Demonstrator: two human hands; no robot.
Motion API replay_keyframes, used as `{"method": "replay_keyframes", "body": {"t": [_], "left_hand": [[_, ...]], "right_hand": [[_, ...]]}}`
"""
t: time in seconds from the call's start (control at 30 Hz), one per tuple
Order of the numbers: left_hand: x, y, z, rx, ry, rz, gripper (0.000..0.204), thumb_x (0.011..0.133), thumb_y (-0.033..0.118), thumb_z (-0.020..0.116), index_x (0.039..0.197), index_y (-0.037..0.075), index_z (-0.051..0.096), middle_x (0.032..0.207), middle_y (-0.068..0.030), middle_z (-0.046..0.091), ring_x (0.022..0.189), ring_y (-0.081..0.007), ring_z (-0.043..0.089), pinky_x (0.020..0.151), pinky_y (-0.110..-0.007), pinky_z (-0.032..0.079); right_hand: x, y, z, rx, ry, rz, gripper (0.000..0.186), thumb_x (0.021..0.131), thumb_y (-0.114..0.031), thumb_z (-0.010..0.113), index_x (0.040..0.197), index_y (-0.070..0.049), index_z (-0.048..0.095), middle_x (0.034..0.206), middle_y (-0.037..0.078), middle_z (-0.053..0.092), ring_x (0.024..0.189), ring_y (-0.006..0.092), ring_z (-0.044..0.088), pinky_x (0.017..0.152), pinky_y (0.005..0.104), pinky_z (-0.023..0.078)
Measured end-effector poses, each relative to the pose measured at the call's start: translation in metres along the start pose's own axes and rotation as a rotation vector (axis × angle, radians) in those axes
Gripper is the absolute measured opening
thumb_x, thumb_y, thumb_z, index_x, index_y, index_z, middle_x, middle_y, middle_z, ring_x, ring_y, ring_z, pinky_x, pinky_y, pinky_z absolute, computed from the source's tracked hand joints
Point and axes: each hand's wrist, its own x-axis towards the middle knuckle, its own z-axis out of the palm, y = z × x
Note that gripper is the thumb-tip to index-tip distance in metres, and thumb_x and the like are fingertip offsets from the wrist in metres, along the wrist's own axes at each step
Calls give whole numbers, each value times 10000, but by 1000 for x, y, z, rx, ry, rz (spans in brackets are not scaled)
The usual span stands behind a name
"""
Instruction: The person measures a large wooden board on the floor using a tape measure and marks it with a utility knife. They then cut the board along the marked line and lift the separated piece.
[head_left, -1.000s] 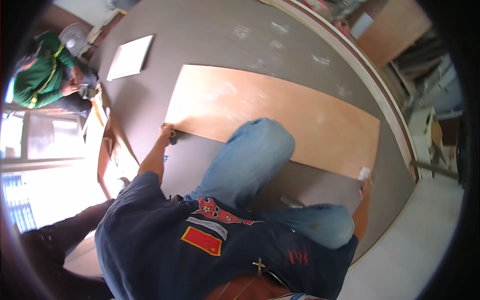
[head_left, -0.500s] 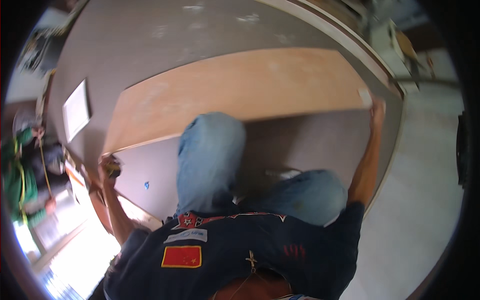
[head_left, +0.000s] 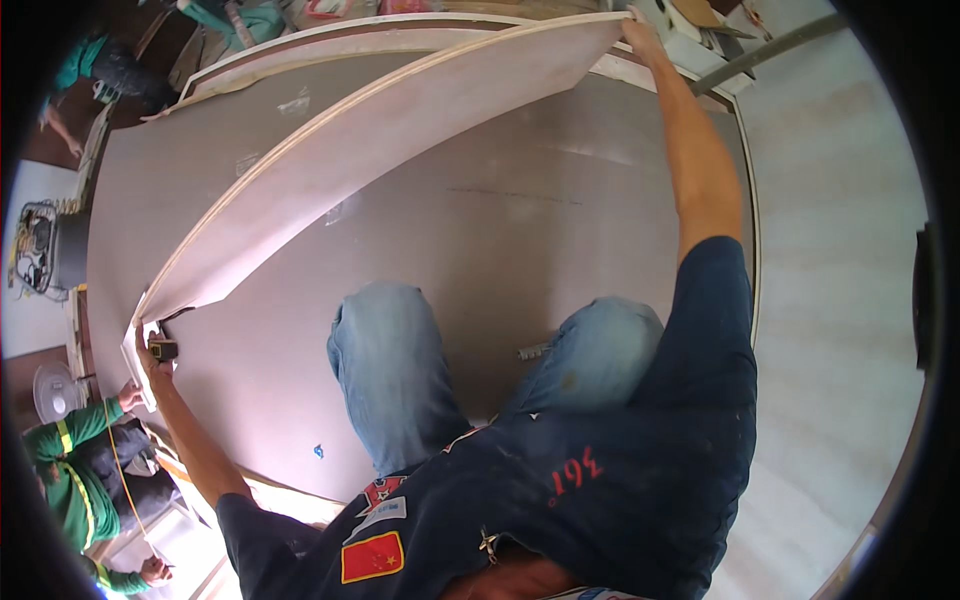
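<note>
A long, thin wooden board (head_left: 400, 105) stands tilted on edge in front of me, its pale face turned toward me. At its far right corner my right hand (head_left: 640, 36) is closed on the edge. My left hand (head_left: 148, 352) is closed at the board's left end, with a small black-and-yellow tape measure (head_left: 162, 350) at its palm; fingers behind the board are partly hidden. The board rises over a large grey-brown sheet (head_left: 480, 230), on which my jeans-clad knees rest.
At left, a person in a green sleeve (head_left: 75, 435) reaches a hand toward a white sheet (head_left: 138, 375) by my left hand. Another person (head_left: 100, 75) is at far left. A pale wall or panel (head_left: 830, 300) bounds the right. A blue scrap (head_left: 318, 451) lies on the grey-brown sheet.
The board has tipped up from nearly flat and moved away from me. My right hand has moved up and leftward, my left hand slightly leftward. The view has shifted too.
</note>
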Motion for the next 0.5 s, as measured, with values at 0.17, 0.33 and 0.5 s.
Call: {"method": "replay_keyframes", "body": {"t": [0.17, 0.33, 0.5], "left_hand": [[-1, -2, 7, -61, -40, -124, 297, 746, 304, 785, 785, 126, 550, 579, 13, 544, 449, -101, 545, 409, -254, 491], [-4, 2, -7, 26, 0, 59, 221, 793, 296, 712, 888, 122, 616, 579, 0, 532, 455, -116, 556, 393, -257, 494], [-10, 7, 11, 29, -81, -99, 265, 788, 378, 699, 841, 144, 586, 586, 22, 551, 452, -114, 541, 406, -265, 494]], "right_hand": [[6, 27, -38, -134, -64, -60, 367, 910, -200, 521, 1205, 18, 535, 1176, 176, 572, 1047, 252, 560, 845, 413, 505], [-25, -5, 0, -243, 6, -7, 392, 895, -178, 523, 1245, -4, 499, 1221, 181, 536, 1093, 268, 527, 885, 416, 475], [-52, -48, -2, -333, 94, 55, 430, 879, -156, 525, 1284, -26, 462, 1265, 185, 500, 1139, 285, 493, 925, 419, 445]]}}
